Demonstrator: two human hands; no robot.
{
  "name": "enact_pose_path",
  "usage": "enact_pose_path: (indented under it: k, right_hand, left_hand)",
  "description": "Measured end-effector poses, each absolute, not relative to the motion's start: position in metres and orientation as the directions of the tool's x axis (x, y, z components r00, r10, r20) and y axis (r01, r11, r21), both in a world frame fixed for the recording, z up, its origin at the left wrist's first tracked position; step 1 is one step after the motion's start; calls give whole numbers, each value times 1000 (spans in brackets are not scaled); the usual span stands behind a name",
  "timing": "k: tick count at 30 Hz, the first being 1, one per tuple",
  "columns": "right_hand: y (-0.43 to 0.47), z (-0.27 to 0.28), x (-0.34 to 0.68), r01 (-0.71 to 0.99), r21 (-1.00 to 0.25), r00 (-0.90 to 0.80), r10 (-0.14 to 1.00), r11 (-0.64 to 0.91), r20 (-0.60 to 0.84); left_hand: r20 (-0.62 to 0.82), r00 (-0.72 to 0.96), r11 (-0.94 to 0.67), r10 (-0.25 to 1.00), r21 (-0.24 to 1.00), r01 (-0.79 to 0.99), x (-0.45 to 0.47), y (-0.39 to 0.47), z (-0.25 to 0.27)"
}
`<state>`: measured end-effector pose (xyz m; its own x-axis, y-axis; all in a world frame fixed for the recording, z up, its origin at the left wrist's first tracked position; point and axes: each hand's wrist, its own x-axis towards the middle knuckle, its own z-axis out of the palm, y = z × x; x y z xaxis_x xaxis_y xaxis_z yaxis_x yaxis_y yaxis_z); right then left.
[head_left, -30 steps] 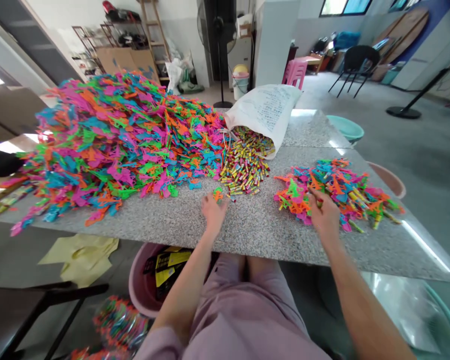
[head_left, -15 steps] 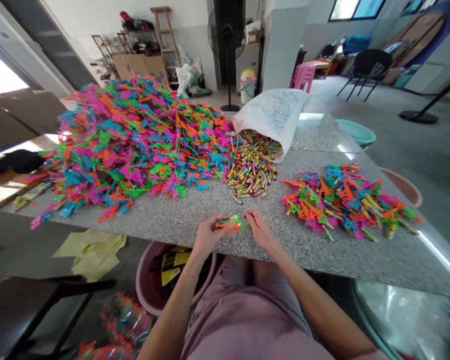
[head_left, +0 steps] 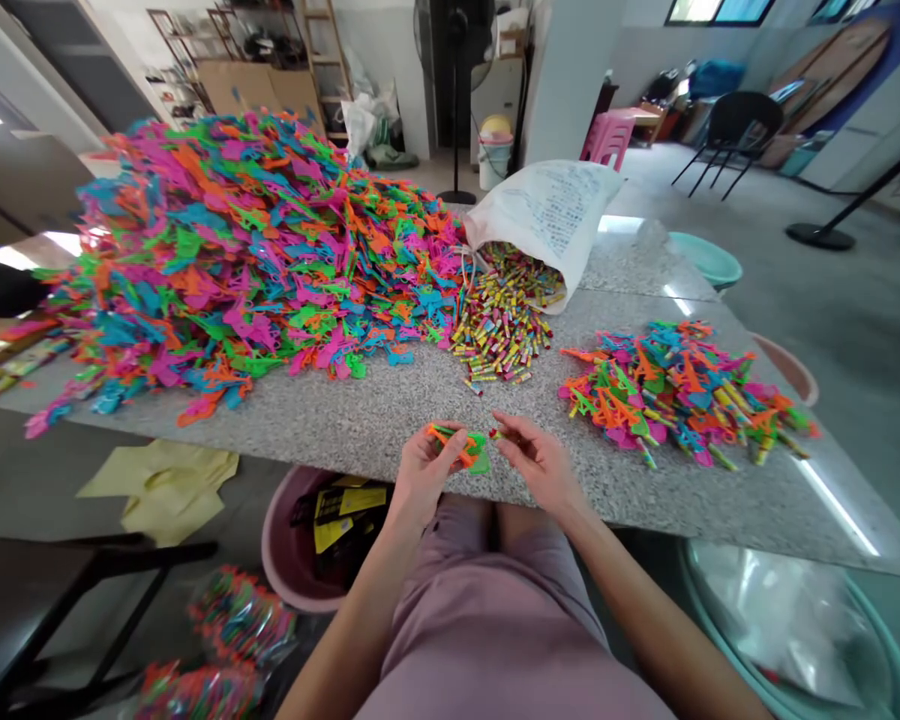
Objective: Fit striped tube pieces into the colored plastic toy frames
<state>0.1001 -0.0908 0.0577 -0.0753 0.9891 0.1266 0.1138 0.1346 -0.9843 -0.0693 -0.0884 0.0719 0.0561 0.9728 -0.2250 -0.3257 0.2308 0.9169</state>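
Observation:
My left hand [head_left: 424,470] is closed on an orange and green plastic toy piece [head_left: 471,452], held just above the near edge of the stone table. My right hand [head_left: 534,458] pinches a small tube with a red and yellow wrapper [head_left: 494,434] close to the green end of the toy piece, with a narrow gap between them. Beyond my hands lies a spill of such small wrapped tubes [head_left: 495,340], coming out of the mouth of a white sack [head_left: 555,205]. To the right is a pile of coloured toy pieces [head_left: 667,390], some with tubes attached.
A large heap of bright plastic pieces [head_left: 255,270] covers the table's left side. Below the near edge stand a pink tub [head_left: 281,570] with black and yellow packets and a green tub [head_left: 881,650] with clear plastic. A dark stool [head_left: 37,600] is at the lower left.
The toy piece has turned in my left hand, its green end now pointing right. My right hand has drawn slightly away, and the wrapped tube shows at its fingertips. The view has tilted a little downward.

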Motion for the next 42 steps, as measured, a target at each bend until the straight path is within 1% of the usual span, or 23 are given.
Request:
enact_pose_path:
  k: [5, 9, 13, 18, 22, 25, 27, 29, 30, 31, 33, 34, 35, 37, 39, 40, 41, 42]
  right_hand:
    - [-100, 68, 98, 227, -939, -11, 965, 258, 263]
    - [-105, 71, 97, 261, -911, 31, 941, 318, 337]
    - [-107, 69, 98, 289, -885, 15, 923, 365, 386]
    - [-103, 58, 104, 343, -812, -19, 867, 473, 497]
    - [-105, 49, 106, 343, -797, -88, 862, 498, 500]
    - [-108, 44, 117, 419, -786, -1, 866, 455, 501]
    - [-102, 42, 144, 508, -766, 109, 853, 395, 511]
    - [-89, 41, 187, 632, -720, 280, 783, 285, 556]
    - [-81, 41, 213, 699, -687, 383, 706, 200, 595]
    - [-73, 42, 237, 757, -646, 442, 647, 103, 621]
    - [-57, 42, 273, 841, -540, 447, 597, -27, 667]
    - [-50, 42, 280, 871, -490, 417, 599, -48, 684]
    - [-42, 41, 280, 891, -453, 377, 612, -34, 695]
    - [-23, 36, 259, 901, -427, 267, 681, 75, 682]
    - [7, 29, 223, 863, -463, 133, 794, 201, 593]
    - [27, 26, 205, 842, -495, 93, 845, 216, 527]
    - [50, 23, 190, 833, -525, 92, 893, 173, 440]
    - [74, 21, 177, 835, -543, 122, 931, 91, 344]
  left_hand:
    - [-199, 32, 199, 979, 927, -318, -65, -93, 78]
    - [-210, 32, 208, 977, 923, -323, -64, -94, 78]
    - [-227, 28, 224, 974, 921, -318, -61, -94, 76]
    - [-242, -75, 199, 967, 909, -365, -51, -95, 73]
    - [-191, -86, 156, 978, 936, -315, -38, -92, 70]
    - [-144, 12, 143, 989, 965, -221, -27, -80, 58]
    - [-124, 114, 140, 986, 980, -144, -23, -63, 44]
    - [-60, 124, 60, 990, 998, 7, -23, -39, 28]
    - [-3, 87, -8, 996, 992, 122, -25, -25, 20]
    - [73, 38, -80, 997, 962, 261, -27, -9, 12]
    - [209, -16, -169, 978, 831, 530, -31, 21, -1]
    - [250, -8, -188, 968, 749, 635, -32, 34, -8]
    - [271, 18, -202, 962, 670, 714, -32, 45, -14]
    - [291, 104, -251, 951, 533, 808, -29, 60, -25]
    - [307, 175, -303, 936, 442, 844, -26, 67, -34]
    - [317, 189, -316, 929, 417, 853, -24, 68, -38]
    - [326, 189, -317, 926, 401, 860, -23, 68, -40]
    - [332, 182, -311, 926, 394, 865, -23, 68, -42]
